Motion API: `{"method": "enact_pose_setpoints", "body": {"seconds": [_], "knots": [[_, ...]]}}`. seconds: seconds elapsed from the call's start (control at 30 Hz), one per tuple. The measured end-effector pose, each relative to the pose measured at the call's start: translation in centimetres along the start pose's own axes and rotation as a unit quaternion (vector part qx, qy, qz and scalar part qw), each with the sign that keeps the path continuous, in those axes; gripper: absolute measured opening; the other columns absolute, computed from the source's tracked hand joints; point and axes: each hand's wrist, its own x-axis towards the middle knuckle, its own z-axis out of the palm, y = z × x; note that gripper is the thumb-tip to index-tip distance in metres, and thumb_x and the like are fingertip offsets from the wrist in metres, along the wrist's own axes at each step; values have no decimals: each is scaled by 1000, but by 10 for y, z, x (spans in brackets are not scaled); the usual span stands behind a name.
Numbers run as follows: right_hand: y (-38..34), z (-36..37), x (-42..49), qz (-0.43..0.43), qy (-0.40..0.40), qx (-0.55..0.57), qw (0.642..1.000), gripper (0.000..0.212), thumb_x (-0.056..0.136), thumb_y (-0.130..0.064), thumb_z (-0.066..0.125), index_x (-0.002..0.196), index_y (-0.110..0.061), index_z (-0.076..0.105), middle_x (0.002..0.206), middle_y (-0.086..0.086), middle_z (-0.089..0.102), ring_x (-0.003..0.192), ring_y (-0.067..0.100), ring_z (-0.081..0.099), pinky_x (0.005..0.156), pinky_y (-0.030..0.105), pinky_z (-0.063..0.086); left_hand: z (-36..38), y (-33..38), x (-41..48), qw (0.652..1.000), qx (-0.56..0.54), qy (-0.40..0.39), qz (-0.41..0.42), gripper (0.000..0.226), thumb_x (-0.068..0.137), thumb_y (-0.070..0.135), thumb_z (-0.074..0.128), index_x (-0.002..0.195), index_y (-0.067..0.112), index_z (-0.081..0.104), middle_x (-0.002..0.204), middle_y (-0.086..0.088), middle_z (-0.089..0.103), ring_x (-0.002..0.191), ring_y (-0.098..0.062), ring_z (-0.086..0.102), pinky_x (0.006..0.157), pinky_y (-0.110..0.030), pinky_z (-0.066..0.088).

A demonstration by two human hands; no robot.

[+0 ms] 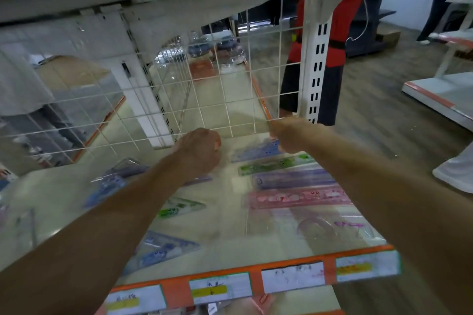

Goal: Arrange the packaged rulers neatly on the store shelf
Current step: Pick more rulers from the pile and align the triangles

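Several packaged rulers lie on the beige shelf (225, 225). On the right they sit in a row: blue (252, 152), green (271, 166), purple (294, 179), pink (299, 197), then a clear pack with a protractor (320, 229). Loose packs lie on the left: a blue-purple set (112, 184), a green one (179, 208) and a blue triangle set (163, 250). My right hand (289, 135) is at the back right by the wire mesh and grips the clear top edge of the blue ruler pack. My left hand (201, 151) hovers mid-shelf with its fingers curled; a purple pack end (202, 178) shows beneath it.
A white wire grid (153, 110) closes the back of the shelf, and another shelf board hangs low overhead. An orange price strip (256, 279) lines the front edge. A person in red and black (340, 33) stands behind the upright post (316, 59). More shelving stands at the right.
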Motion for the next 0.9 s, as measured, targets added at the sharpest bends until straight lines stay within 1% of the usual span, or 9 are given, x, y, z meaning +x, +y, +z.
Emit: {"method": "enact_pose_setpoints", "body": {"seconds": [0.07, 0.13, 0.23, 0.33, 0.47, 0.63, 0.73, 0.83, 0.9], "knots": [[1, 2, 0, 5, -16, 5, 1000, 39, 88, 3, 48, 125, -6, 55, 114, 12, 61, 99, 26, 60, 79, 29, 48, 2, -2, 0, 1000, 6, -4, 1, 27, 86, 26, 58, 110, 20, 66, 117, -8, 63, 108, -27, 58, 89, -30, 44], [0, 2, 1, 8, -27, 4, 1000, 38, 87, 4, 48, 124, -5, 56, 113, 12, 61, 99, 26, 60, 81, 30, 49, 2, -3, 0, 1000, 3, -5, 2, 27, 86, 25, 57, 112, 19, 66, 118, -9, 62, 108, -27, 58, 88, -29, 44], [-9, -3, -1, 14, -31, -8, 999, 40, 89, -1, 49, 128, -9, 54, 125, 12, 58, 109, 26, 58, 91, 34, 50, 2, -7, -3, 1000, 0, -5, 0, 29, 86, 26, 58, 114, 19, 65, 120, -8, 62, 109, -27, 58, 87, -28, 43], [-27, -16, -6, 1, -3, -17, 1000, 45, 91, -4, 50, 135, -17, 51, 135, 10, 51, 120, 26, 52, 98, 35, 45, -3, -15, -8, 1000, -9, -2, 0, 30, 86, 27, 59, 115, 19, 64, 118, -7, 63, 106, -26, 59, 88, -29, 45], [-66, -30, -10, -46, 27, -35, 998, 45, 93, -12, 49, 136, -26, 48, 140, 5, 47, 126, 26, 46, 99, 34, 39, -14, -33, -18, 999, -32, -1, -9, 35, 83, 35, 67, 112, 15, 66, 110, -8, 65, 101, -26, 60, 88, -32, 49], [-128, -43, -15, -119, 59, -29, 991, 38, 94, -19, 50, 131, -25, 54, 134, 1, 51, 124, 23, 47, 94, 31, 39, -29, -74, -39, 999, -35, 7, -41, 33, 87, 24, 59, 120, 17, 61, 123, -8, 59, 110, -26, 56, 87, -28, 42], [-167, -46, -11, -157, 69, -28, 985, 32, 93, -25, 53, 125, -23, 59, 127, 3, 56, 116, 23, 53, 89, 29, 41, -36, -110, -54, 996, -53, -1, -75, 36, 87, 24, 59, 122, 18, 59, 125, -7, 58, 114, -25, 54, 91, -28, 40], [-207, -46, -8, -193, 65, -6, 979, 32, 92, -26, 54, 124, -24, 57, 129, 2, 53, 119, 21, 51, 88, 26, 38, -43, -153, -74, 992, -64, -11, -109, 34, 87, 28, 57, 120, 20, 60, 124, -7, 59, 114, -25, 54, 91, -26, 39], [-235, -49, -8, -215, 57, 10, 975, 34, 92, -25, 51, 126, -23, 56, 130, 2, 53, 120, 21, 51, 88, 27, 39, -50, -182, -90, 989, -73, -8, -132, 32, 88, 28, 57, 118, 20, 61, 122, -6, 60, 113, -24, 55, 90, -26, 40]]}}
